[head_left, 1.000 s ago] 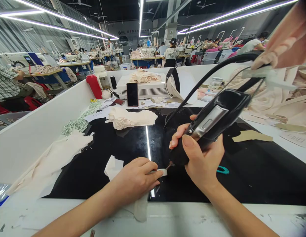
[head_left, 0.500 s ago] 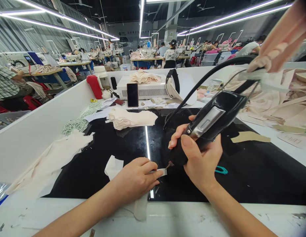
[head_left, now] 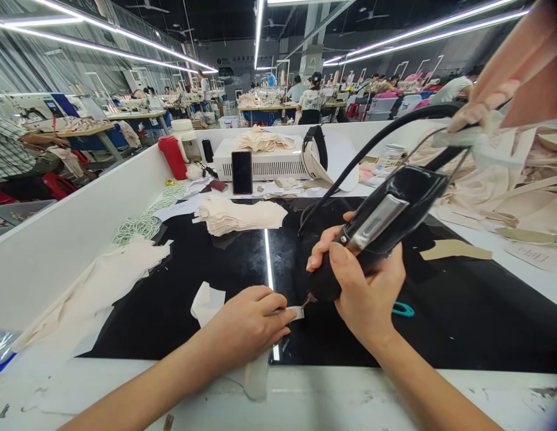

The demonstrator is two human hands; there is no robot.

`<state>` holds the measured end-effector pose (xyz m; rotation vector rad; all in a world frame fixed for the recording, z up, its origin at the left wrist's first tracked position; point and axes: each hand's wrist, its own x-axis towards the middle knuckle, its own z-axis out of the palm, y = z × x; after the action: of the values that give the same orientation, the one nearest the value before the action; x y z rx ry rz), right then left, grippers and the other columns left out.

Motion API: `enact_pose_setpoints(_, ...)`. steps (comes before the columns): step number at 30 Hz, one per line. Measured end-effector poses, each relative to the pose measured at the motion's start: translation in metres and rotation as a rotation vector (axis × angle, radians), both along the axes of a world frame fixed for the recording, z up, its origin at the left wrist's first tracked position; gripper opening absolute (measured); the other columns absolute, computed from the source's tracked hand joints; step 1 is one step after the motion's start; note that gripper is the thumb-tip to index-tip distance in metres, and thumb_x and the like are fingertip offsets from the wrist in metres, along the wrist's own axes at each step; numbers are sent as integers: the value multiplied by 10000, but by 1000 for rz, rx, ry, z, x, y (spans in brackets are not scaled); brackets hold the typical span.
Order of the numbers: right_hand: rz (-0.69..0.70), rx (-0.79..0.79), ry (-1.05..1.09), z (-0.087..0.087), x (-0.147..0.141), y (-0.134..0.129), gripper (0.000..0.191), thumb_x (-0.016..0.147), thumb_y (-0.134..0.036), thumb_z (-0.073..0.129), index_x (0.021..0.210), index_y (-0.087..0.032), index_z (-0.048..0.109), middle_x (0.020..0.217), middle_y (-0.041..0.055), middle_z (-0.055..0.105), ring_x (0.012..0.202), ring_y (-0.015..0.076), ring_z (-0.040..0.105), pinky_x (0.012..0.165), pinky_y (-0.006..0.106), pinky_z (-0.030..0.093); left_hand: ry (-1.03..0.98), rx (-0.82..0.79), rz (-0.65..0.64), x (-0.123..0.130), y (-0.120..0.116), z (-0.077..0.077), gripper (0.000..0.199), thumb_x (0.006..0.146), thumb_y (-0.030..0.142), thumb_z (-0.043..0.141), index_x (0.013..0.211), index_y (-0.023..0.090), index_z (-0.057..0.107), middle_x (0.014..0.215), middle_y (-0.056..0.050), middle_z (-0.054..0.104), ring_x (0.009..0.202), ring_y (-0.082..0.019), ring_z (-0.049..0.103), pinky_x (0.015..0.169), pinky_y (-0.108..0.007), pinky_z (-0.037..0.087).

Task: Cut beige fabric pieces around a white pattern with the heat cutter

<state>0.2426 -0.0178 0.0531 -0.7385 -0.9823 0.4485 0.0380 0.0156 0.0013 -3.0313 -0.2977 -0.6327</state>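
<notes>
My right hand (head_left: 366, 287) is closed round a black handheld corded tool (head_left: 381, 218) with a silver metal lever on its side. The tool slants down to the left, and its narrow tip meets the end of a pale fabric strip (head_left: 299, 312). My left hand (head_left: 254, 320) presses that strip against the glossy black board (head_left: 170, 311), fingers together, and hides most of it. Pale cloth (head_left: 207, 304) shows behind my left hand, and a light piece (head_left: 256, 377) hangs below it over the board's front edge. A teal loop-shaped object (head_left: 403, 309) lies right of my right wrist.
A stack of cream fabric pieces (head_left: 240, 215) lies at the board's back. Behind stand a phone (head_left: 241, 172) and a white vented box (head_left: 222, 164). Cloth (head_left: 94, 287) lies left, more fabric (head_left: 521, 179) right. A black cable (head_left: 372, 143) arcs above the tool.
My hands, the tool and the fabric strip keep practically the same places. At the far left, the arm of a person in a checked shirt has shifted.
</notes>
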Motion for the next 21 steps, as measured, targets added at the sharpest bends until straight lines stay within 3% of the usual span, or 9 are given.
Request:
enact_pose_setpoints(8, 50, 12, 32, 0, -1, -13, 466, 945, -462, 990, 1259, -306, 684, 865, -62, 792, 579, 151, 715, 550, 287, 635, -18, -6, 1, 0, -1, -2, 208, 1225, 275, 611, 1359, 166, 727, 1157, -62, 778, 1029, -208, 737, 968, -362, 645)
enact_pose_setpoints(14, 59, -3, 12, -2, -2, -13, 391, 982, -415, 962, 1242, -312, 689, 872, -65, 789, 596, 137, 720, 561, 260, 637, -13, -13, 2, 0, -1, -1, 209, 1214, 265, 630, 1372, 166, 725, 1144, -60, 778, 1017, -208, 746, 948, -366, 654)
enact_pose_setpoints(21, 34, -1, 57, -1, 0, -13, 457, 923, -438, 1010, 1237, -306, 706, 872, -60, 789, 593, 144, 719, 563, 276, 638, 13, -17, 4, -1, 0, -1, 219, 1198, 256, 655, 1383, 164, 726, 1169, -75, 767, 1040, -210, 747, 948, -366, 655)
